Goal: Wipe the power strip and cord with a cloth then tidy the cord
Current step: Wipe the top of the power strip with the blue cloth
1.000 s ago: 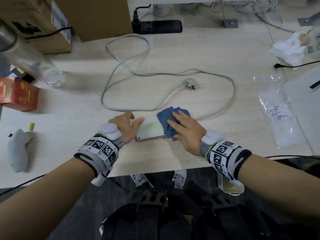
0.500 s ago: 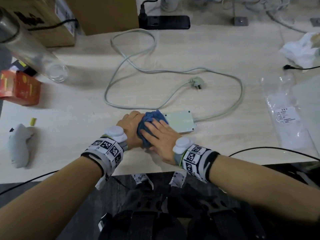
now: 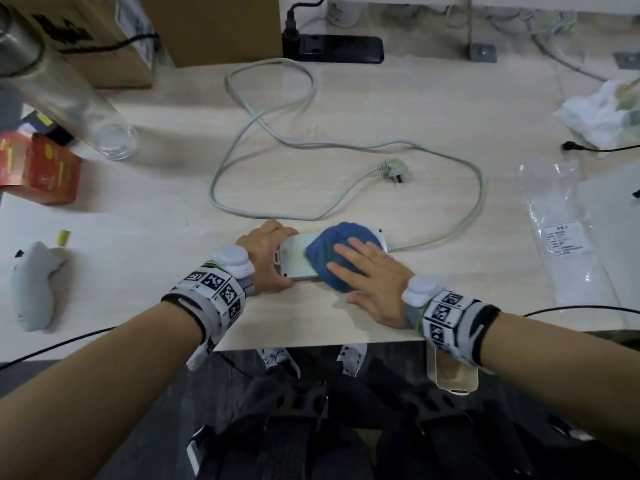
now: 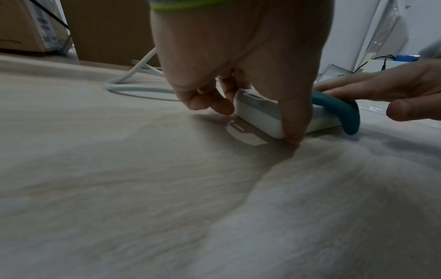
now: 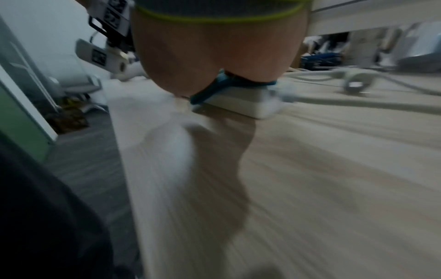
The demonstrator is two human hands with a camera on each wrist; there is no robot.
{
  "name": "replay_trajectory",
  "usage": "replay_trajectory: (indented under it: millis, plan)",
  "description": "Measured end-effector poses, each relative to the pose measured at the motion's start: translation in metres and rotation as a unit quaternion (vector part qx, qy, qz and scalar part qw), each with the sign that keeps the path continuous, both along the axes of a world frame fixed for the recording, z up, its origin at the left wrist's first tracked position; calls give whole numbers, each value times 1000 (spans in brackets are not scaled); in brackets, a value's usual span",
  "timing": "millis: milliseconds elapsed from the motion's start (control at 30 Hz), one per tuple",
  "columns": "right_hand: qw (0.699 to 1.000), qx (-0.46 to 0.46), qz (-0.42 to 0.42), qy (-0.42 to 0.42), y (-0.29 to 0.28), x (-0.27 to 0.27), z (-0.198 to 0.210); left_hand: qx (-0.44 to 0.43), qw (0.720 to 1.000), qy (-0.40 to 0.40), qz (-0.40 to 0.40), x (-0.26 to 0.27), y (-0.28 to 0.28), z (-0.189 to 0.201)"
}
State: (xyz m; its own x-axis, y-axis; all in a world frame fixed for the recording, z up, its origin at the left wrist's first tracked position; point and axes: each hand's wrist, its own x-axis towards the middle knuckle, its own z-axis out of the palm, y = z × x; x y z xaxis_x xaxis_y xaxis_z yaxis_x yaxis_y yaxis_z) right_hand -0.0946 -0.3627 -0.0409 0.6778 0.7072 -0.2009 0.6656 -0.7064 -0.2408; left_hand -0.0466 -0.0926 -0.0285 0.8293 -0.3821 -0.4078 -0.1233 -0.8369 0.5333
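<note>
While the left hand (image 3: 264, 252) clamps the left end of the power strip (image 3: 297, 258), thumb on the near edge and fingers curled over the far edge, the strip sits flat on the bench (image 3: 346, 133) near its front edge. Left wrist view confirms it: thumb tip (image 4: 294, 130) down at the near corner, fingers (image 4: 210, 102) hooked behind the end face.

Right hand (image 3: 372, 277) lies palm-down with fingers straight and slightly spread, pressing the blue cloth (image 3: 341, 254) onto the strip's top. Not gripping the cloth, just flat pressure. Cloth covers the middle and right part of the strip and hangs over the near edge. Right wrist view is motion-blurred; only the heel of the palm, a cloth edge (image 5: 214, 90) and the strip's right end (image 5: 245, 105) can be made out.

Strip long axis runs left-right, roughly parallel to the bench front edge. Cord (image 3: 478, 188) exits the right end, loops out to the right, back across the middle of the bench to a far loop, then returns in a second loop to the plug (image 3: 393, 168), which lies loose mid-bench beyond the strip, pins to the right.

Further out: black power strip (image 3: 332, 48) at the far edge, cardboard box (image 3: 214, 26) far left, clear glass tube (image 3: 69, 98) left, red box (image 3: 41, 168) at the left edge, plastic bag (image 3: 568, 244) right
</note>
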Motion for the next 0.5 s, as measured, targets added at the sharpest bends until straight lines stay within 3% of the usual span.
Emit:
replay_trajectory:
  millis: [100, 200, 500]
  plan:
    - [1000, 29, 12, 3, 56, 1, -2, -10, 1000, 10, 5, -1, 0, -2]
    - [999, 43, 1, 19, 77, 7, 1, 18, 999, 18, -25, 5, 1, 1]
    - [999, -25, 9, 43, -46, 10, 14, 58, 995, -19, -78, 8, 4, 6]
